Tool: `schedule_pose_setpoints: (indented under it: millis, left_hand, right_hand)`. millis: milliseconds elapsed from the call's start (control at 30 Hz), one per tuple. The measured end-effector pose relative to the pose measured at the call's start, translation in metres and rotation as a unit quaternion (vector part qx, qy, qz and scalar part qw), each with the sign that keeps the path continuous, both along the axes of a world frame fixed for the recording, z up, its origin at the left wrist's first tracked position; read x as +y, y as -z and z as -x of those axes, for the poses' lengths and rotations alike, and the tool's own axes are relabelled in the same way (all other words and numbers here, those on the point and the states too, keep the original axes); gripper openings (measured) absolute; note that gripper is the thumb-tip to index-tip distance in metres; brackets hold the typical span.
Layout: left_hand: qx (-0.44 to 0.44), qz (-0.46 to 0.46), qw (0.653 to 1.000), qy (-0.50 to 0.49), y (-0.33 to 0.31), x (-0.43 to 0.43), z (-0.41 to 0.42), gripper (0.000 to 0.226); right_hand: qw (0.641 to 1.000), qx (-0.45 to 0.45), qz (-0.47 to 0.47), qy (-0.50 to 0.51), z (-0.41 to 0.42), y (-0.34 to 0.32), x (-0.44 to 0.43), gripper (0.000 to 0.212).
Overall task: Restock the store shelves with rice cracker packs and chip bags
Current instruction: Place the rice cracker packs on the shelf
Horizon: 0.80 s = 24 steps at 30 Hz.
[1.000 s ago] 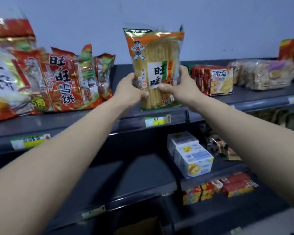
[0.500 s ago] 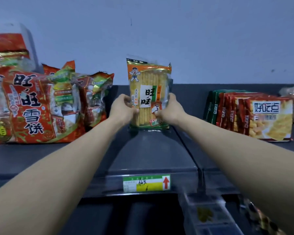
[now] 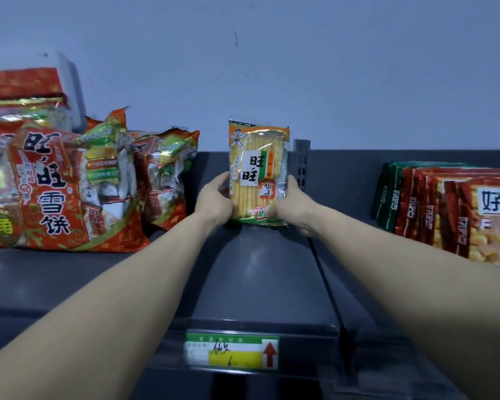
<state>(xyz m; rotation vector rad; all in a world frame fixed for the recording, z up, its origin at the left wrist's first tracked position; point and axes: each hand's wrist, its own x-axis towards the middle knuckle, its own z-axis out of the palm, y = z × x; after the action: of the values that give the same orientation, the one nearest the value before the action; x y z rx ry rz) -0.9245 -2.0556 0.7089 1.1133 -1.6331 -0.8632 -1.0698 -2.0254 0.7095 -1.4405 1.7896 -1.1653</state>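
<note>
1 rice cracker pack (image 3: 257,174) stands upright near the back of the shelf (image 3: 260,269), approx. mid-frame. Its bottom edge is down on the dark shelf surface and its orange-and-green front faces the camera.

Both hands are on it. L hand (image 3: 215,199) grips the pack's left edge, thumb across the front, fingers curled round behind. R hand (image 3: 293,207) grips the lower right edge the same way, thumb on the front by the bottom corner (its other fingers are hidden behind the wrapper). So 2 clamped grips, 1 per side, w/ the pack between them.

Just behind the pack's right side, a slotted metal upright (image 3: 300,163) rises against the wall. A thin dark divider line (image 3: 325,284) runs from under the R hand toward the front rail.

To the left, big red cracker bags (image 3: 49,192) lean in a loose pile, the nearest just beside the L hand. To the right, apart from the pack, a row of red and green snack packs (image 3: 445,209) stands on edge, the front 1 partly cut off by the frame. On the front rail sits a green-yellow price tag (image 3: 233,352) w/ handwritten marks and a red arrow pointing up.
</note>
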Motion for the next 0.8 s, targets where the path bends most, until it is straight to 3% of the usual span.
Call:
schedule_pose_setpoints:
  millis: [133, 267, 333, 467, 667, 800]
  left_hand:
    - [-0.041, -0.004, 0.999, -0.004, -0.001, 0.004, -0.002, 0.062]
    - [-0.070, 0.004, 0.997, -0.037, -0.007, 0.017, -0.008, 0.051]
    - [-0.068, 0.020, 0.997, -0.013, -0.012, 0.032, -0.012, 0.045]
    - [-0.045, 0.055, 0.997, 0.039, -0.015, 0.078, -0.034, 0.032]
    - [0.003, 0.068, 0.988, 0.135, 0.006, 0.172, -0.099, 0.020]
    - [-0.020, -0.006, 0.982, 0.188, 0.073, 0.224, -0.145, 0.024]
  right_hand:
    - [1.000, 0.023, 0.002, 0.003, -0.001, 0.002, 0.008, 0.096]
    - [0.987, 0.147, 0.044, 0.055, -0.009, -0.003, 0.036, 0.059]
    - [0.979, 0.185, 0.070, 0.052, -0.015, -0.005, 0.059, 0.046]
    - [0.964, 0.229, 0.126, 0.045, -0.039, -0.004, 0.118, 0.040]
    - [0.964, 0.174, 0.194, 0.046, -0.104, 0.028, 0.223, 0.027]
    - [0.976, 0.136, 0.171, 0.016, -0.158, 0.098, 0.278, 0.022]
